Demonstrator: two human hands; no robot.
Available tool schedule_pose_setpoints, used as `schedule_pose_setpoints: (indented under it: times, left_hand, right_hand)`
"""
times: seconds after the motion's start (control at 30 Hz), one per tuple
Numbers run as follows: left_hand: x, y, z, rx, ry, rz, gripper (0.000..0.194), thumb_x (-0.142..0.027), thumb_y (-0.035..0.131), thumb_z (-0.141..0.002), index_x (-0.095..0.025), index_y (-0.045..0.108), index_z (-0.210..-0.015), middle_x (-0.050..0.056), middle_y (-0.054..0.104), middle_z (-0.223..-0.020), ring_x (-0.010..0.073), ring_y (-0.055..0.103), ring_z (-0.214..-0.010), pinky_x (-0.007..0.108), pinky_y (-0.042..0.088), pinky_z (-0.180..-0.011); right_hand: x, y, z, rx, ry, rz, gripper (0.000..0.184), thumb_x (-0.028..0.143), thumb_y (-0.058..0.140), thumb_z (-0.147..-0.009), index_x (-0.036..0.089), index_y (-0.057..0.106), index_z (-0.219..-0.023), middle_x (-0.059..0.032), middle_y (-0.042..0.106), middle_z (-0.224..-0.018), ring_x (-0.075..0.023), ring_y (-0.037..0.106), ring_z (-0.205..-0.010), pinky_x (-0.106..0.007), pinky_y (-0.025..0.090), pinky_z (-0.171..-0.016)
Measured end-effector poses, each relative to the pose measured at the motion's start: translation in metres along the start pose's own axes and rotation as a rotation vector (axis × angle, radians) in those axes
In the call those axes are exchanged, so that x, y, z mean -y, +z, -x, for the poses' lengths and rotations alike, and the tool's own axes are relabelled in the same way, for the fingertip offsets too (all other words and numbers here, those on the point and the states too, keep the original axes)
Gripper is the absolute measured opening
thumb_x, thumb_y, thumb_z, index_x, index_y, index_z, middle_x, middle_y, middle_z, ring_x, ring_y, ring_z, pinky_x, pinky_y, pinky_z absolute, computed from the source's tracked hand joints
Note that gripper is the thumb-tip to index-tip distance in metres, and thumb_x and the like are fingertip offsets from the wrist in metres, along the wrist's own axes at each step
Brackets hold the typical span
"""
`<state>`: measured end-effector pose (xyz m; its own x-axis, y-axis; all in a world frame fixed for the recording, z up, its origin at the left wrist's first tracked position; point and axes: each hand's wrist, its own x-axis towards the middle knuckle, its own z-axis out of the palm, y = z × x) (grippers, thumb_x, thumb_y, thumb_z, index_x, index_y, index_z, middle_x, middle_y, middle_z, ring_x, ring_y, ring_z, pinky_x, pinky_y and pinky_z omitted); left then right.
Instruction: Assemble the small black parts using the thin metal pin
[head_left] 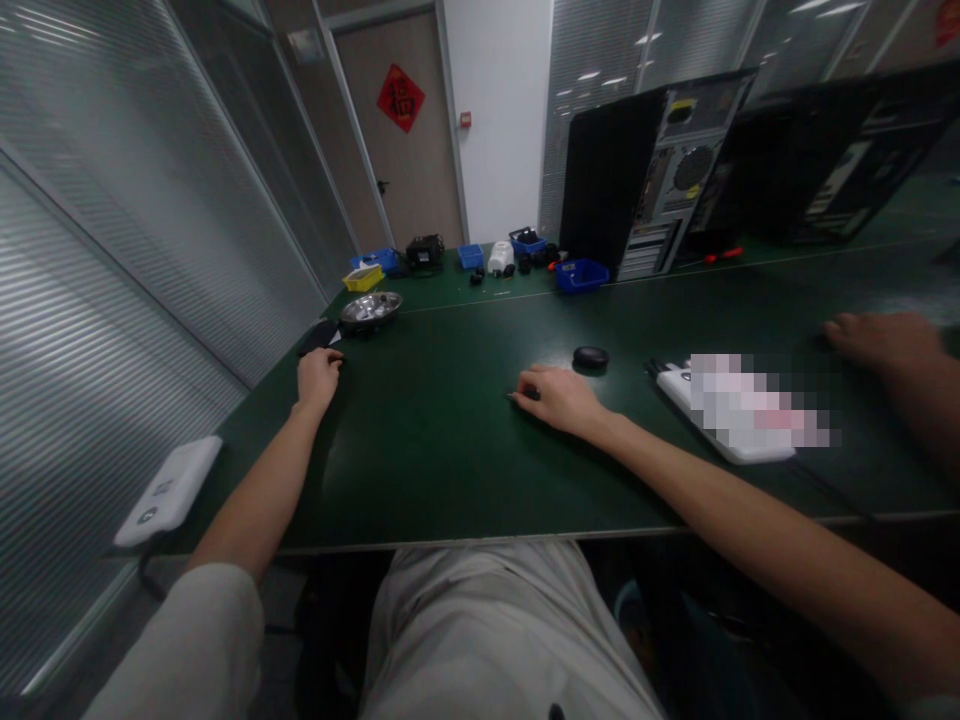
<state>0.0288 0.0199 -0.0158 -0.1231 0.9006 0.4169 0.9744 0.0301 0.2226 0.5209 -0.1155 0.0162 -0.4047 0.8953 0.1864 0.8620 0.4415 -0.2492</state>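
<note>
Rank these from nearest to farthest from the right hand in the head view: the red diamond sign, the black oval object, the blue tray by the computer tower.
1. Black oval object: just beyond the right hand, slightly to its right.
2. Blue tray: farther back, by the foot of the computer tower.
3. Red diamond sign: on the door, beyond the table.

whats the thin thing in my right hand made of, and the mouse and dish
Thin thing: maybe metal, from its pale glint, but too small to be sure. Mouse: likely smooth black plastic, softly shining. Dish: probably polished steel, with bright mirror-like highlights.
</note>
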Motion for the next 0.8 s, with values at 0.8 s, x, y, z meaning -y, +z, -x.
schedule_pose_setpoints:
  times: [0.8]
  left_hand:
    - [-0.024, 0.000, -0.002, 0.080, -0.001, -0.236, 0.035, -0.013, 0.047, -0.093, -0.008, 0.074, -0.115, 0.025, 0.068, -0.118, 0.0389, 0.065, -0.110, 0.047, 0.054, -0.092]
  right_hand:
    - [0.047, -0.016, 0.024, -0.126, -0.384, 0.045, 0.028, 0.040, 0.050, -0.105, 0.022, 0.064, -0.121, -0.0055, 0.068, -0.108, -0.0124, 0.059, -0.071, -0.027, 0.032, -0.058]
